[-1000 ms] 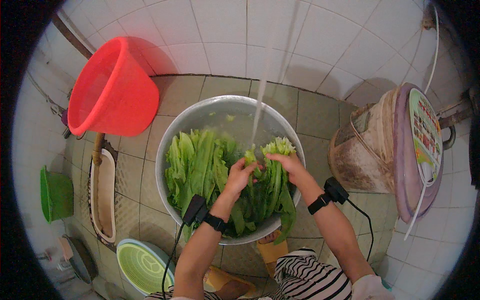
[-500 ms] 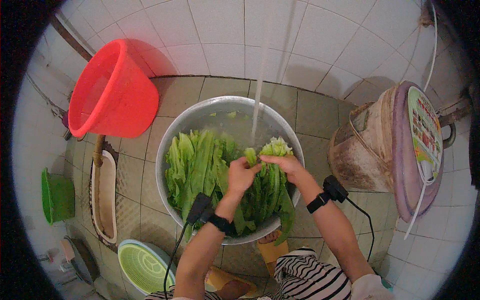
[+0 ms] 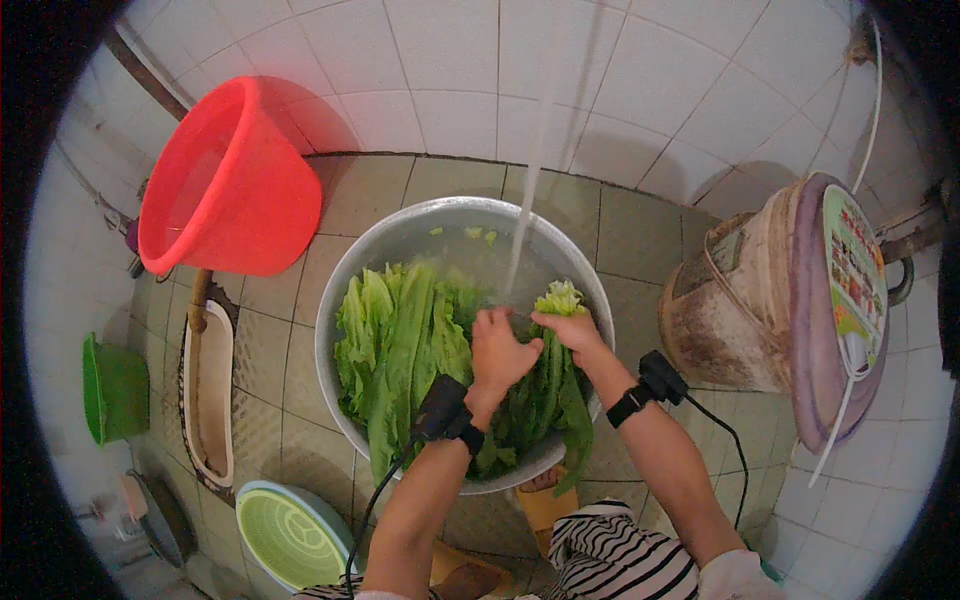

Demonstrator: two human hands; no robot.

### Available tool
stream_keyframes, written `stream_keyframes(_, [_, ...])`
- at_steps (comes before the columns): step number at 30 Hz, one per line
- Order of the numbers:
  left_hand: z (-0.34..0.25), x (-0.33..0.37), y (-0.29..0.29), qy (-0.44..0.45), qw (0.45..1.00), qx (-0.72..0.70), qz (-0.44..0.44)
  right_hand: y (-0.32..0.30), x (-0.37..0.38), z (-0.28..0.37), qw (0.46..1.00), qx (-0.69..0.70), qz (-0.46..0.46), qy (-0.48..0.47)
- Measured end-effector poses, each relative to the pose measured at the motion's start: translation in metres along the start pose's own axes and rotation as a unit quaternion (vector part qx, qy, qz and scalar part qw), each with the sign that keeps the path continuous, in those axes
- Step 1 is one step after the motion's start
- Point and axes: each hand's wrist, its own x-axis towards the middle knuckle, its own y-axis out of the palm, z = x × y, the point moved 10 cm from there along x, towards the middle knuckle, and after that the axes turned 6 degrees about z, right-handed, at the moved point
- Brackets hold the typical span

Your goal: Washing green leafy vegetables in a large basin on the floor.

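While right hand point(image 3: 572, 333) pinches leafy greens point(image 3: 552, 392) beneath, whether left hand point(image 3: 501, 352) grips is unclear.

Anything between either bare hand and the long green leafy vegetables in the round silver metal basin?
Nothing visible. The right hand holds a bunch of the leafy vegetables; the left hand is next to that bunch, its contact hidden. The narrow, clear water stream falls just beyond the left hand, not between it and the bunch.
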Motion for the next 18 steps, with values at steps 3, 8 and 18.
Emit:
stream_keyframes(3, [0.021, -0.008, -0.024, -0.027, 0.997, -0.016, -0.064, 0.013, 0.007, 0.014, 0.98, -0.186, -0.013, -0.067])
stream_keyframes(8, [0.052, -0.021, -0.031, -0.048, 0.997, -0.057, -0.031, -0.011, 0.023, -0.012, 0.915, -0.387, -0.088, 0.076])
stream_keyframes(18, [0.061, -0.022, -0.047, -0.004, 0.992, -0.015, -0.127, 0.019, 0.016, -0.032, 0.99, -0.108, 0.014, 0.089])
